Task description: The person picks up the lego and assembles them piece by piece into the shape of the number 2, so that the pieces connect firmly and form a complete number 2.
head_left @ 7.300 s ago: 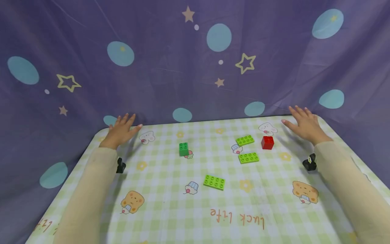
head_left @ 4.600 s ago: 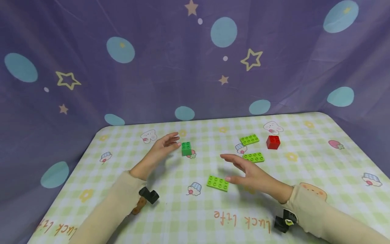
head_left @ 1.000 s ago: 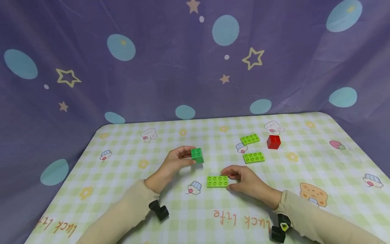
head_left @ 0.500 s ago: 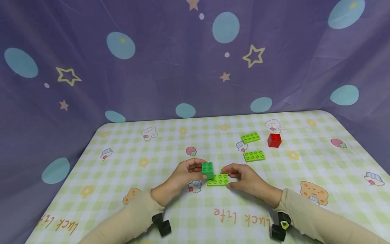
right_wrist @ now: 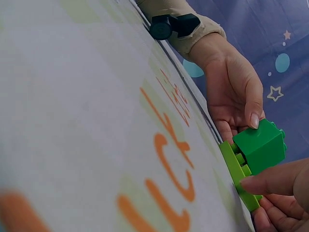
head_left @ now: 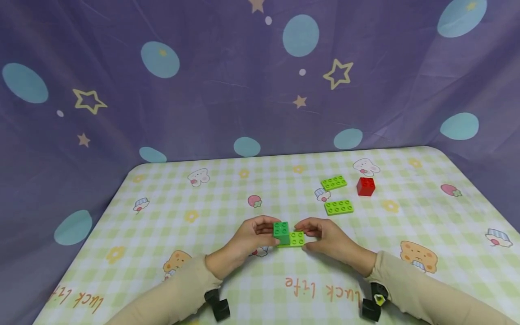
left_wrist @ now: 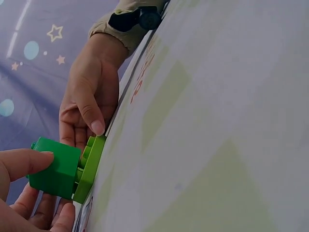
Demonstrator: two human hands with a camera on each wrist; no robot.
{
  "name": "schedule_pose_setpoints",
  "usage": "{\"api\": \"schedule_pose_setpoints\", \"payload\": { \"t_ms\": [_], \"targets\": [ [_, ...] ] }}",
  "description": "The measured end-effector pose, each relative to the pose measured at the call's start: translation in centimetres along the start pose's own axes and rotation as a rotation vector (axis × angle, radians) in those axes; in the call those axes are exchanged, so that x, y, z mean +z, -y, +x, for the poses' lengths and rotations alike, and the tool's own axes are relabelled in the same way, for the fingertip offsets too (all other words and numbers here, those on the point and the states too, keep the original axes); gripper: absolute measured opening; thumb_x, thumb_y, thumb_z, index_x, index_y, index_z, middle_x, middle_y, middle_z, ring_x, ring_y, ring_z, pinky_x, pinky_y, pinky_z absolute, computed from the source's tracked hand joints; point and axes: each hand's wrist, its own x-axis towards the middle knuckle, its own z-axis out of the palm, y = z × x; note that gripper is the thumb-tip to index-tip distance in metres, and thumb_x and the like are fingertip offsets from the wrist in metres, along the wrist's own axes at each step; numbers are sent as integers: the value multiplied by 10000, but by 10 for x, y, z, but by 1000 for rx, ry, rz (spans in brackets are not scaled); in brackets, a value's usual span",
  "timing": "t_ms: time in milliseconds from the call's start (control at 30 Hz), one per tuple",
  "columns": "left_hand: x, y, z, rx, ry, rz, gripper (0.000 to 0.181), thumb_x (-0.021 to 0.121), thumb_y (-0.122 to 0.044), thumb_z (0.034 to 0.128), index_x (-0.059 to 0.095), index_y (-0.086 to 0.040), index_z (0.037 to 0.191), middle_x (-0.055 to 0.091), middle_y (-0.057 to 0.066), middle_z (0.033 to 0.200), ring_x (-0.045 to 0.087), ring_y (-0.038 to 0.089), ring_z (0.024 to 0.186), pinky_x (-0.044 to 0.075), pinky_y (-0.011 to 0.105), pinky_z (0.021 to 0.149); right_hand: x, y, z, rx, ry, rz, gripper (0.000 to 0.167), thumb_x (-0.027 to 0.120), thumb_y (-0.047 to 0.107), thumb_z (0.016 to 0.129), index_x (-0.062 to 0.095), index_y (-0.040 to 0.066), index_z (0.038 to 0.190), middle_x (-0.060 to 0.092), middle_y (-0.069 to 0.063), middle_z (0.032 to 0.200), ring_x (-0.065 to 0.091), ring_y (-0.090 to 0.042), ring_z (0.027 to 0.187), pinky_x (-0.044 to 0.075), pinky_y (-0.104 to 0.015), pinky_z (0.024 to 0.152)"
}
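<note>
My left hand (head_left: 252,237) pinches a dark green two-by-two toy brick (head_left: 281,233) between thumb and fingers. The brick sits over the left half of a flat lime-green building plate (head_left: 297,239) on the table. In the right wrist view the green brick (right_wrist: 261,147) looks slightly tilted, and some plate studs show along its lower edge. With thumb and fingers, my right hand (head_left: 331,239) grips the right end of that plate. The left wrist view shows the plate (left_wrist: 90,169) beside the brick's underside, with the right hand (left_wrist: 91,92) beyond.
Two more lime plates, one farther back (head_left: 334,183) and one nearer (head_left: 339,207), lie at the right rear. A red brick (head_left: 366,186) stands beside them. The checked tablecloth (head_left: 219,194) ends at a purple curtain (head_left: 203,104).
The left hand picked up the green brick and carried it right and nearer, lowering it onto the plate's left half. The right hand came in from the far right and took hold of the plate.
</note>
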Motion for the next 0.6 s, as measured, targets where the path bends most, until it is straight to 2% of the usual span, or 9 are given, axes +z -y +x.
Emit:
{"api": "schedule_pose_setpoints", "payload": {
  "t_ms": [333,600],
  "targets": [
    [-1,1,-1,14,20,17,403,712,25,768,601,58,1154,650,93,1054,610,171,938,506,261,816,0,-1,0,1,2,10,407,735,9,775,616,0,1164,645,-118,1152,583,-241,1061,469,-260,896],
    [1,1,0,35,13,65,361,721,29,764,632,35,1114,664,92,1049,621,169,913,501,254,824,0,-1,0,-3,-1,3,407,737,6,769,617,-6,1158,647,-118,1143,585,-242,1051,471,-248,888]
  ]
}}
